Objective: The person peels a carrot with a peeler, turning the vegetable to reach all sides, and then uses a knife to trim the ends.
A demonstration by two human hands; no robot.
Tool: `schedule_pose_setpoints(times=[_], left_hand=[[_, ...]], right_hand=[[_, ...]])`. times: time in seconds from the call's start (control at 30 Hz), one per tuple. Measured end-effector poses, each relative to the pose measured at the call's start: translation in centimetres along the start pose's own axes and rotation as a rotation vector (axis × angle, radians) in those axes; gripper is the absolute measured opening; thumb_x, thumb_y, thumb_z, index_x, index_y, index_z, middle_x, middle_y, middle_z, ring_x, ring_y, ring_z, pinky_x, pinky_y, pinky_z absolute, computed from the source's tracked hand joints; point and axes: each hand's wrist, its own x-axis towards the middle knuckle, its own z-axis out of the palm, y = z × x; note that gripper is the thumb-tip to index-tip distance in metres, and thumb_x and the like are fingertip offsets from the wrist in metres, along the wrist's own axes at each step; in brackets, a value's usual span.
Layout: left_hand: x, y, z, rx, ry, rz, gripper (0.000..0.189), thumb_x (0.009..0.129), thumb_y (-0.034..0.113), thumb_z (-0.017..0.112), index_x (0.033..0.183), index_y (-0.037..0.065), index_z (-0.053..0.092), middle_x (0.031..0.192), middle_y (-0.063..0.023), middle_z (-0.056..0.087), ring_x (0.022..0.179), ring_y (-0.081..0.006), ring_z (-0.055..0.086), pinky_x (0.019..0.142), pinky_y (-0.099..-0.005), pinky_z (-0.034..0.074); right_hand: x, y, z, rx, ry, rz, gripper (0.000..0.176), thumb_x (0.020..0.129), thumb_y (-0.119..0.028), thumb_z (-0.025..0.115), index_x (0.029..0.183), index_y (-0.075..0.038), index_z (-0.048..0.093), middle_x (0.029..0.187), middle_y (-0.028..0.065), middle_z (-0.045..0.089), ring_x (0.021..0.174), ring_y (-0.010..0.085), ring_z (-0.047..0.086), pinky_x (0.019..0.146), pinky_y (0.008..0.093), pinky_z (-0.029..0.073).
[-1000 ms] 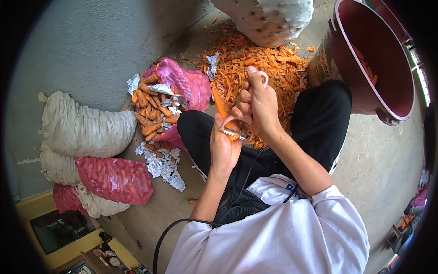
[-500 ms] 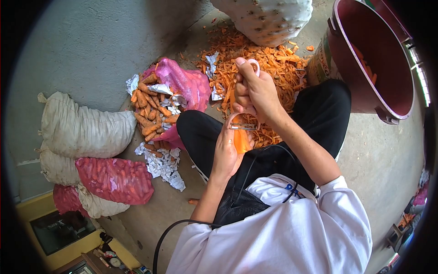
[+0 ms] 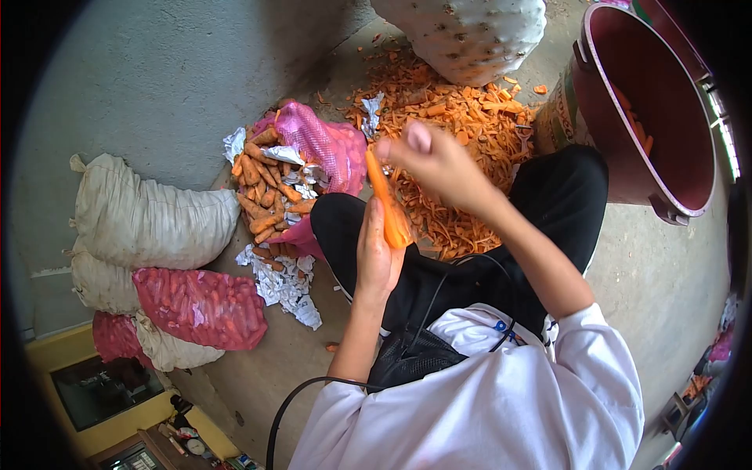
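Observation:
A peeled orange carrot [image 3: 385, 205] slants upward from my left hand [image 3: 377, 257], which is closed around its thick lower end. Over the carrot's upper tip and to its right is my right hand [image 3: 445, 166], closed and smeared by motion. The pink-handled vegetable peeler, plain to see in that hand a moment earlier, is now mostly hidden or blurred. Beneath both hands, a wide heap of carrot peelings [image 3: 462, 125] covers the floor between my legs and beyond.
Unpeeled carrots [image 3: 262, 184] spill from a pink mesh sack [image 3: 325, 141] among crumpled paper [image 3: 286, 288]. A tall maroon tub [image 3: 607, 74] at the right holds several peeled carrots. White sacks [image 3: 157, 215] and a full red mesh sack [image 3: 200, 308] lie left. A bulging white sack [image 3: 470, 35] stands ahead.
The peeler blade has left the carrot's side. My right hand has turned and moved slightly down, and the carrot now shows nearly whole, tilted up and left in my left hand.

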Motion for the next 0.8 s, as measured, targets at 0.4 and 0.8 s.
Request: schedule_pose_setpoints(times=[0.4,0.8], left_hand=[[-0.1,0.4,0.4,-0.127,-0.081,-0.070,0.044,0.097,0.040,0.039,0.119,0.003,0.049,0.086,-0.0034,0.053,0.076,-0.0127,0.050,0.060,-0.0279,0.040],[-1.2,0.4,2.9,-0.180,-0.081,-0.146,0.036,0.099,0.034,0.033,0.110,0.004,0.050,0.083,-0.0083,0.059,0.083,-0.0192,0.059,0.075,-0.0365,0.051]], right_hand=[[-0.7,-0.2,-4.5,0.276,0.276,0.111,0.036,0.086,-0.039,0.061,0.080,-0.004,0.053,0.048,-0.0012,0.037,0.042,0.0146,0.045,0.046,0.0315,0.046],[-4.3,-6.4,-0.8,1.213,-0.020,0.331,0.039,0.090,-0.026,0.054,0.057,-0.008,0.043,0.039,-0.0019,0.029,0.029,0.0094,0.026,0.031,0.0266,0.032]])
